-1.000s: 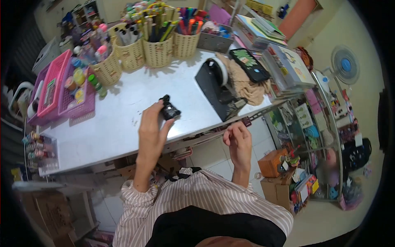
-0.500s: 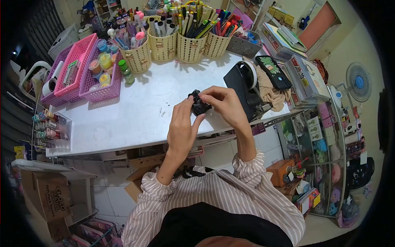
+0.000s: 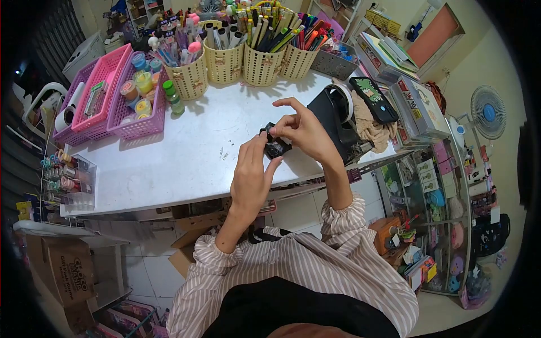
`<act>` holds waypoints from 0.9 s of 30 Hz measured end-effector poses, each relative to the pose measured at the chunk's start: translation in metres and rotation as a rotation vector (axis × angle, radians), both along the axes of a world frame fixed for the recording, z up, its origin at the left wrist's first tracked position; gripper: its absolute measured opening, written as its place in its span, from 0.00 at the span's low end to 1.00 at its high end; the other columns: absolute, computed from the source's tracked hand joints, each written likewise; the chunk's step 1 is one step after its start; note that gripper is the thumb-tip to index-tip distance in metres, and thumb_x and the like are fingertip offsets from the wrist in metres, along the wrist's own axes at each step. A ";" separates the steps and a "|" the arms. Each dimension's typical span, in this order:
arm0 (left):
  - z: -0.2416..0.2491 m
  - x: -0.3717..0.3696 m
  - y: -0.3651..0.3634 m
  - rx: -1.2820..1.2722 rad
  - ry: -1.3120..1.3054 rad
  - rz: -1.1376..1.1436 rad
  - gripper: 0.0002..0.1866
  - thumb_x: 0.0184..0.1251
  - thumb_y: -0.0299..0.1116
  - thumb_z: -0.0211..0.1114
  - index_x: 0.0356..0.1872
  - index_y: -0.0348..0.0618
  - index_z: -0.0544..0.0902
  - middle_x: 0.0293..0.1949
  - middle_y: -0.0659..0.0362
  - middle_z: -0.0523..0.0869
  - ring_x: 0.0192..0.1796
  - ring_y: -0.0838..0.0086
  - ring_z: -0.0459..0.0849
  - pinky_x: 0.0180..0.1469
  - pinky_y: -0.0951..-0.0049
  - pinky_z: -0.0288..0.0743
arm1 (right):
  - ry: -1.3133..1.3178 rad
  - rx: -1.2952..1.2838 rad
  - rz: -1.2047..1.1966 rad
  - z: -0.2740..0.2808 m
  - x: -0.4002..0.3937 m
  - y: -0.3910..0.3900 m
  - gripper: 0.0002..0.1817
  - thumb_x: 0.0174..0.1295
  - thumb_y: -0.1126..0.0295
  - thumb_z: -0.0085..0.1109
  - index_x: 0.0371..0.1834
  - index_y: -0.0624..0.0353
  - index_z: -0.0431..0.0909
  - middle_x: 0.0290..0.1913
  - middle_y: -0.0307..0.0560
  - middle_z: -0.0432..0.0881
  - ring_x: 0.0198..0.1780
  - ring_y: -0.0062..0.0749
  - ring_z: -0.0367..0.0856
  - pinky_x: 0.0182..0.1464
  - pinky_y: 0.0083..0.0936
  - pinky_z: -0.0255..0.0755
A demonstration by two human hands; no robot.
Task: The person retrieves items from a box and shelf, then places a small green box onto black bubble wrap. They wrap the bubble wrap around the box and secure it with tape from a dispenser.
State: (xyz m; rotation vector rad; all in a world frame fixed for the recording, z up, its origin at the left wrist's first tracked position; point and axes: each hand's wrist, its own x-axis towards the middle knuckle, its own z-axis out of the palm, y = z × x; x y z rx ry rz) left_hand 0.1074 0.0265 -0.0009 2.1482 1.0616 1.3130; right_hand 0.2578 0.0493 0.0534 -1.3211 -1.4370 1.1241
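Observation:
A small, glossy black object [image 3: 277,147] with an uneven surface rests on the white table, partly hidden by fingers; its exact kind cannot be made out. My left hand [image 3: 251,172] steadies it, fingertips on its left side and thumb along its near edge. Over its top, my right hand [image 3: 307,132] pinches with the thumb and a bent finger, while another finger sticks out above. What sits in that pinch, if anything, is too small to name. Tiny dark scraps [image 3: 225,153] lie left of the object.
Behind stand cream baskets [image 3: 261,66] full of markers and pens. A green-capped bottle [image 3: 174,101] and a purple basket of small jars [image 3: 135,128] are at the left. On the right sit a black tape dispenser [image 3: 329,124], a cloth [image 3: 369,130] and a dark pouch [image 3: 375,100].
One finger of my right hand has lifted and stretched outward, away from the black object. The thumb stays close to the object's top. My left hand has barely moved.

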 end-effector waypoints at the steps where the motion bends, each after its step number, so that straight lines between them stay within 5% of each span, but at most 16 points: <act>1: 0.000 0.000 0.000 0.007 -0.004 -0.002 0.28 0.53 0.30 0.67 0.55 0.30 0.68 0.49 0.44 0.76 0.53 0.54 0.73 0.52 0.62 0.70 | -0.030 0.002 0.008 -0.007 0.003 0.002 0.23 0.56 0.77 0.60 0.56 0.61 0.65 0.26 0.38 0.79 0.26 0.13 0.71 0.23 0.13 0.59; 27: -0.002 0.004 -0.001 -0.080 -0.064 0.110 0.28 0.45 0.29 0.74 0.50 0.34 0.73 0.44 0.49 0.79 0.46 0.60 0.80 0.48 0.65 0.74 | -0.500 -0.169 0.114 0.002 0.010 0.035 0.21 0.46 0.67 0.66 0.39 0.67 0.71 0.23 0.44 0.81 0.22 0.20 0.73 0.23 0.16 0.63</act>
